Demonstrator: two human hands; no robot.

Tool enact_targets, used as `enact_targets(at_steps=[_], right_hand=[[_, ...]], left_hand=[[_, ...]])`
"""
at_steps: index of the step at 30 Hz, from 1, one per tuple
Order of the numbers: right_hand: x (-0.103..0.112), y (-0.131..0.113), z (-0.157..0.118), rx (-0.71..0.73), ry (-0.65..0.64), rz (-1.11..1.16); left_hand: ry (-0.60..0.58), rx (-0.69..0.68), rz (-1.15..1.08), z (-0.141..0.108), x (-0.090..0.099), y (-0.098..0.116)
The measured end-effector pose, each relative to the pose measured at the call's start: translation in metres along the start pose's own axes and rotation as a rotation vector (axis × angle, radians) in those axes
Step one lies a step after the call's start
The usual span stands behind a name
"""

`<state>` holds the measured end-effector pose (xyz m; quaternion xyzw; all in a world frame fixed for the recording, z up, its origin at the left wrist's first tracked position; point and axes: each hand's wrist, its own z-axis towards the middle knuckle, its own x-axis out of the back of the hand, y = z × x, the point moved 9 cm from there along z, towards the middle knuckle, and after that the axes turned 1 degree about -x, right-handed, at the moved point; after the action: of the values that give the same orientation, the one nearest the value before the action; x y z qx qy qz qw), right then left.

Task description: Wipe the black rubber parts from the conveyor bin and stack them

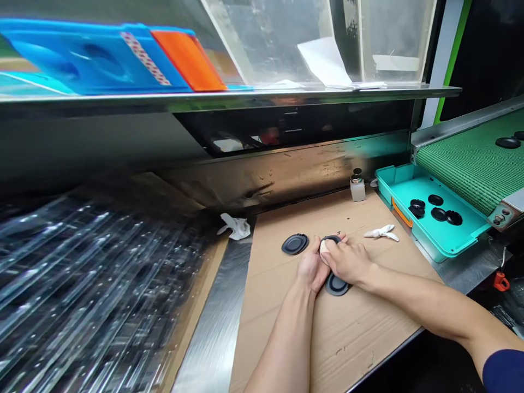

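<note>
My left hand (311, 268) is closed around the edge of a black round plastic part (331, 238), held just above the cardboard. Over that part bends my right hand (347, 262), its fingers pressing a small white cloth (324, 250) against the surface; the fingers hide much of both. Below my hands a second black round part (337, 285) lies on the cardboard, partly covered by the right hand. To the left rests another black oval part (295, 244), flat on the sheet.
A cardboard sheet (286, 327) covers the bench. White rags (381, 232) and a small bottle (357, 187) are on it. At right, a teal tray (444, 252) holds several black parts beside a green conveyor (470, 158). Clear plastic trays (90, 284) fill the left. A metal shelf (262, 101) crosses above.
</note>
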<state>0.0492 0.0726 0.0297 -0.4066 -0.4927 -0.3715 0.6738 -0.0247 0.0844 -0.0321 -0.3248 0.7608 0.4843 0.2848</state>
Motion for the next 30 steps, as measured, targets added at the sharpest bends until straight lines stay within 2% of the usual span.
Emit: enact_targets(at_steps=[3, 6, 11, 14, 16, 19, 22, 24, 27, 30], right_hand=[[0.003, 0.018, 0.0, -0.079, -0.009, 0.011], [0.016, 0.041, 0.001, -0.159, 0.011, 0.043], [0.052, 0.068, -0.001, -0.19, 0.1, -0.054], [0.064, 0.088, 0.001, -0.193, 0.036, -0.117], [0.06, 0.103, 0.002, -0.2, -0.075, -0.119], [0.049, 0.117, 0.002, -0.191, -0.197, -0.094], [0.044, 0.118, 0.003, -0.186, -0.201, -0.057], [0.044, 0.118, 0.003, -0.205, -0.189, -0.049], [0.044, 0.119, 0.004, -0.24, -0.179, -0.056], [0.043, 0.122, 0.006, -0.257, -0.171, -0.075]], left_hand=[[0.042, -0.069, -0.046, 0.001, 0.006, 0.01], [0.078, -0.106, -0.077, 0.001, 0.012, 0.021], [-0.038, -0.142, -0.115, -0.01, 0.005, 0.035], [-0.08, -0.161, -0.029, -0.016, -0.001, 0.036], [-0.07, -0.29, 0.112, -0.019, -0.003, 0.042], [0.019, -0.66, 0.427, -0.032, -0.008, 0.061], [0.107, -1.067, 0.895, -0.057, -0.028, 0.07], [0.112, -1.277, 1.181, -0.073, -0.046, 0.064], [0.109, -1.393, 1.36, -0.083, -0.059, 0.054], [0.134, -1.36, 1.38, -0.082, -0.059, 0.048]])
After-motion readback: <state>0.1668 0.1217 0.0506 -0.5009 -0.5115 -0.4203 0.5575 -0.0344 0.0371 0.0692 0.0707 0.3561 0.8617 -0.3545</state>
